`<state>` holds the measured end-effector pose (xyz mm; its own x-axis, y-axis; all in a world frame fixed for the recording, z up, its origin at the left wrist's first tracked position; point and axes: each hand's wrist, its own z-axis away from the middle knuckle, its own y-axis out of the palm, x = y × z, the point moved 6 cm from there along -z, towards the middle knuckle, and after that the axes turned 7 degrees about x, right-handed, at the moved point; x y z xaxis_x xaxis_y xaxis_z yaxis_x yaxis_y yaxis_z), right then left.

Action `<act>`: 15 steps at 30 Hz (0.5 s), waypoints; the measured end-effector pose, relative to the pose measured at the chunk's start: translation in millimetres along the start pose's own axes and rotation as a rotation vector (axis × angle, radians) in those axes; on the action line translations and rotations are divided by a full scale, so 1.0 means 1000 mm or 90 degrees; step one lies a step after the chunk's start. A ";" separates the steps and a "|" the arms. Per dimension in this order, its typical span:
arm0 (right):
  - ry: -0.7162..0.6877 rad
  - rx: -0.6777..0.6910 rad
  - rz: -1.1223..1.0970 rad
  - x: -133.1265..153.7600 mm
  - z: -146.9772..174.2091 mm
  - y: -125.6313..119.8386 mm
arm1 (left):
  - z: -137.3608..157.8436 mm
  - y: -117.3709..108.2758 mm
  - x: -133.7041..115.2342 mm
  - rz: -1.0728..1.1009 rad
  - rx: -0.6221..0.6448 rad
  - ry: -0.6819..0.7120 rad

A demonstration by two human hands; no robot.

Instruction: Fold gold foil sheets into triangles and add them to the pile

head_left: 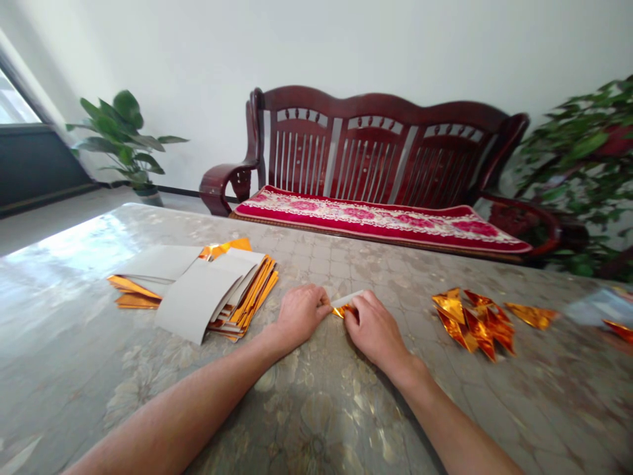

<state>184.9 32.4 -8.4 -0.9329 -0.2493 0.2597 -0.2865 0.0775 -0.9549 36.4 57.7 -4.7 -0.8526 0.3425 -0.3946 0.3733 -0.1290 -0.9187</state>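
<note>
So both hands are meeting around the middle of the bench [316, 402], pinching one little bit of paper [349, 300] between them. It's pale on the far side, with shiny gold showing on the side nearer the person, and it sits right between the fingertips, low over the bench, though I can't tell if it actually touches the surface. The left hand [302, 313] has thumb and fingers closed on its left end, and the right hand [376, 328] grips the right end, fingers curled in, covering a fair chunk of it. Over to the left there's a messy stack [190, 300] of sheets, pale faces up mostly, with gold edges poking out along the sides. On the right there's a heap [477, 324] of folded shiny gold pieces, pointy ones, with a loose piece [531, 315] just beside it and a clear bag [596, 307] further right, kinda blurry. Behind the bench is a dark red wooden sofa [376, 109] with a red floral cover [366, 214] on the seat, plus a leafy potted plant [126, 128] to its left and a bushier one on the right
</note>
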 end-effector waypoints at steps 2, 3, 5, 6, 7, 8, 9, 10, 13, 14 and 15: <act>0.000 0.000 0.004 0.000 0.000 0.000 | 0.000 -0.001 0.002 0.023 0.005 0.000; 0.000 -0.001 0.008 -0.001 0.000 0.000 | -0.001 -0.001 0.003 0.034 0.007 0.000; 0.001 -0.004 0.015 -0.001 0.001 0.000 | -0.001 -0.001 0.005 0.056 0.008 -0.001; 0.000 -0.005 0.017 -0.001 0.001 0.000 | -0.001 -0.001 0.006 0.066 0.003 0.000; -0.001 -0.006 0.018 -0.001 0.001 0.000 | 0.000 -0.001 0.007 0.076 -0.006 0.001; -0.002 -0.007 0.017 -0.001 0.001 0.000 | 0.000 -0.001 0.008 0.083 -0.019 0.004; -0.003 -0.008 0.016 -0.001 0.000 0.000 | 0.002 -0.001 0.009 0.085 -0.033 0.009; -0.004 -0.008 0.015 -0.001 0.000 0.000 | 0.004 0.000 0.009 0.082 -0.046 0.017; -0.006 -0.007 0.014 -0.001 0.000 0.001 | 0.012 0.001 0.007 0.063 -0.063 0.055; -0.005 -0.006 0.014 -0.001 0.000 0.001 | 0.015 0.002 0.005 0.059 -0.062 0.067; -0.004 -0.005 0.015 -0.001 0.000 0.001 | 0.017 0.002 0.004 0.058 -0.060 0.076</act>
<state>185.2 32.3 -9.6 -0.9380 -0.2536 0.2363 -0.2665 0.0916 -0.9595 27.4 42.7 -8.6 -0.7664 0.4421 -0.4660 0.4841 -0.0793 -0.8714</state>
